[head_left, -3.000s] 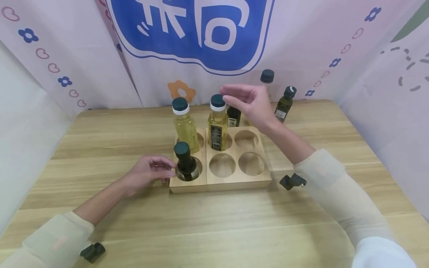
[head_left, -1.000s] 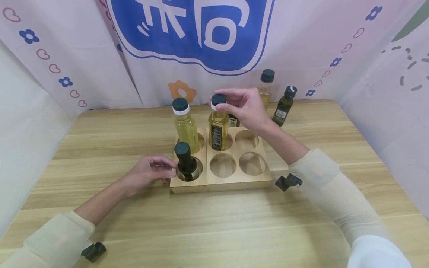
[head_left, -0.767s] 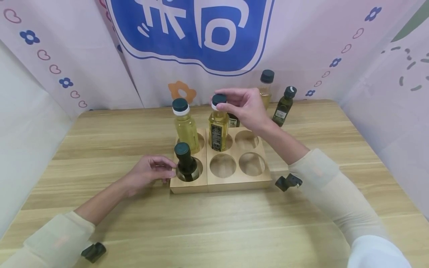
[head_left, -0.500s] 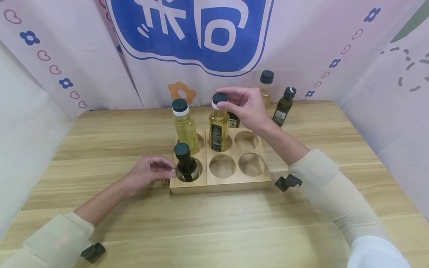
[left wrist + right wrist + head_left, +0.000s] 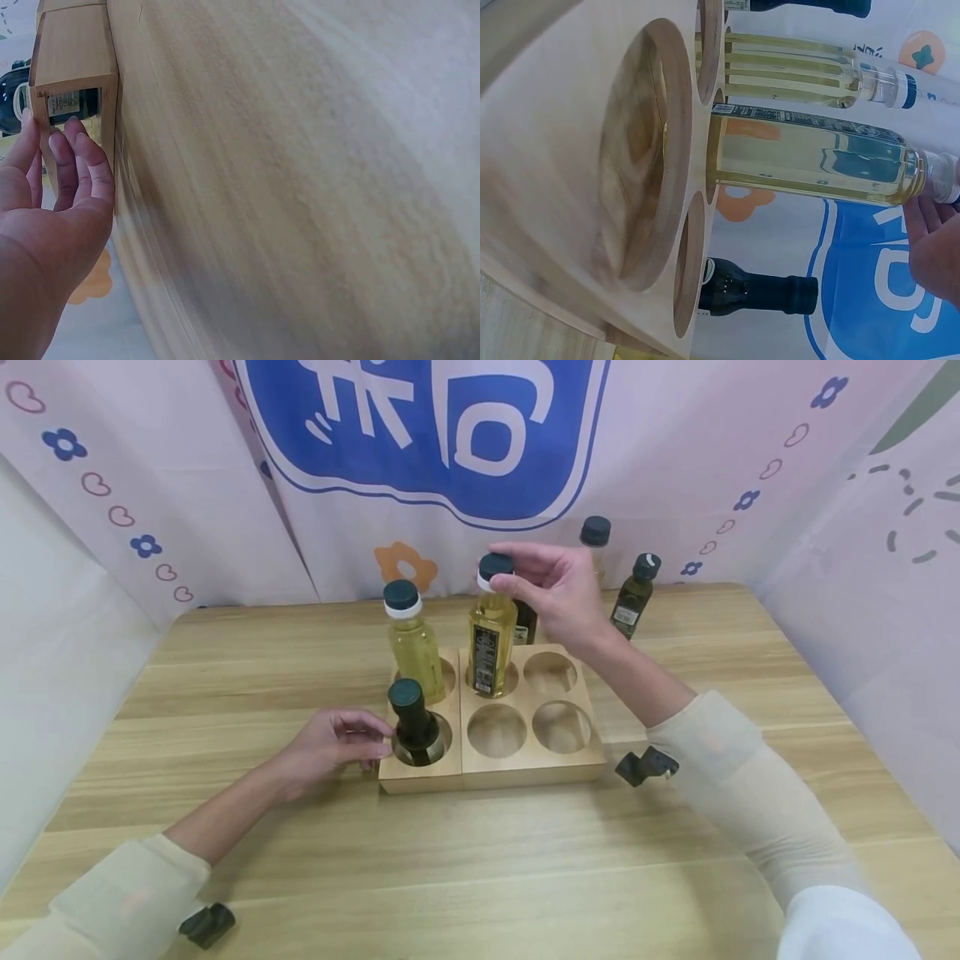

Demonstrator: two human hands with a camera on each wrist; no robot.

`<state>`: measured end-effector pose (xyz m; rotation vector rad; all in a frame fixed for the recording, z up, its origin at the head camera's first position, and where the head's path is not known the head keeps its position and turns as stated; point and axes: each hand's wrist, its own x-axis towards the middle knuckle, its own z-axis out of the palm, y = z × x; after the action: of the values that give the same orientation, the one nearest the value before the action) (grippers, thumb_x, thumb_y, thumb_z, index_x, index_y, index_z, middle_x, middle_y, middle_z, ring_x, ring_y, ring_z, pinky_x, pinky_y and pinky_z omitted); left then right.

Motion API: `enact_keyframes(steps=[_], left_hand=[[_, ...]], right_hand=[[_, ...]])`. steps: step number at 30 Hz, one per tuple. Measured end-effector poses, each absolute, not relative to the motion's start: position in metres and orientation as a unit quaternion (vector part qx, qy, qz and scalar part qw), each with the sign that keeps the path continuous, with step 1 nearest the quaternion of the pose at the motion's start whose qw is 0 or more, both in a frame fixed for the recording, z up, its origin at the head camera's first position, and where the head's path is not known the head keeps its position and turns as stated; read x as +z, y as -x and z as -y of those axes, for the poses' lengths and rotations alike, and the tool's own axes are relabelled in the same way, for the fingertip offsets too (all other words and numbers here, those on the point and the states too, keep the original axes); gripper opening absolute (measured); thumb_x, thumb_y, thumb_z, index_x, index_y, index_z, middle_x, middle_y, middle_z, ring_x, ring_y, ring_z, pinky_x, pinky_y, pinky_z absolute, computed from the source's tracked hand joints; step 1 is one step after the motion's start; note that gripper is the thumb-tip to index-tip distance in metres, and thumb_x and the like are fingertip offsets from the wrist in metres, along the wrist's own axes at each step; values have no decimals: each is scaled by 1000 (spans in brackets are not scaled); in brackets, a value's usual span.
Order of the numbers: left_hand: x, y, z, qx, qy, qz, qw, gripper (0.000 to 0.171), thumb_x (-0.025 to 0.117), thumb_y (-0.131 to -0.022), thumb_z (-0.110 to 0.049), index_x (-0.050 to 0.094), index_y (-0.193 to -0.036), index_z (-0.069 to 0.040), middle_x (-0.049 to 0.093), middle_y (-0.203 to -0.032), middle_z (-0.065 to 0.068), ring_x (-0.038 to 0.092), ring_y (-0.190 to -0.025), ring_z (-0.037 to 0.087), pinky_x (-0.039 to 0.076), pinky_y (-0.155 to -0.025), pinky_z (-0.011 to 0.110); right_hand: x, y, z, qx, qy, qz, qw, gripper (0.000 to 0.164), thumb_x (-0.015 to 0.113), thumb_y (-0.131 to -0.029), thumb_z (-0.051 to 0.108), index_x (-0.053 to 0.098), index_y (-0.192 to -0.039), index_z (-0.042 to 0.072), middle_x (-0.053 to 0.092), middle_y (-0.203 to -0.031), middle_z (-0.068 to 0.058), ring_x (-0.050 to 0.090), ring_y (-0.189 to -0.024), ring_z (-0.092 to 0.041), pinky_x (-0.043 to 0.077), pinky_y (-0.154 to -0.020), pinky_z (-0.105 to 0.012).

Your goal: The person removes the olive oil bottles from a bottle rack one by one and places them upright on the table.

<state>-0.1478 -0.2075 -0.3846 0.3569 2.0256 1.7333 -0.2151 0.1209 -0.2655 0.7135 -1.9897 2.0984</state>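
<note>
At the head view's centre stands a wooden bottle rack with round holes. My right hand pinches a tall clear bottle of yellow oil just under its dark green cap. The bottle has a black label and leans slightly right over a back-row hole. My left hand holds the rack's left edge; in the left wrist view the thumb lies along the top edge and curled fingers at the open side. Beside these fingers, a dark bottle stands in the front left hole, with another yellow oil bottle behind it.
Behind the rack, a dark bottle is partly hidden by my right hand. A clear bottle and a small dark green bottle stand at the back right. A printed cloth wall borders the wooden table.
My right hand has closed on the bottle's neck below the cap, then raised it a little, shifting it slightly right. The left hand has stayed at the rack.
</note>
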Motion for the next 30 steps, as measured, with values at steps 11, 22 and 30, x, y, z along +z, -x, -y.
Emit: enact_keyframes(steps=[11,22,30], left_hand=[[-384,148,206,629,-131,-733,222,16,79,-90,-2,76,-104,-7,74,-99,3,68,-77,11,60,-69,27],[-385,148,207,626,-130,-737,221,17,79,-90,-2,77,-102,-13,75,-98,1,68,-77,11,59,-69,26],[-385,149,207,626,-130,-737,220,17,80,-89,-3,77,-101,-14,75,-99,3,68,-78,12,59,-70,26]], right_hand=[[-261,217,-121,713,-244,648,113,32,70,-90,-16,65,-122,-16,71,-115,-27,77,-96,-17,59,-93,-35],[-254,219,-120,723,-268,621,137,30,66,-92,-18,66,-122,-16,71,-113,-27,77,-94,-20,59,-95,-38],[-252,219,-120,722,-246,630,148,32,67,-92,-17,63,-124,-17,69,-116,-29,77,-95,-17,58,-97,-37]])
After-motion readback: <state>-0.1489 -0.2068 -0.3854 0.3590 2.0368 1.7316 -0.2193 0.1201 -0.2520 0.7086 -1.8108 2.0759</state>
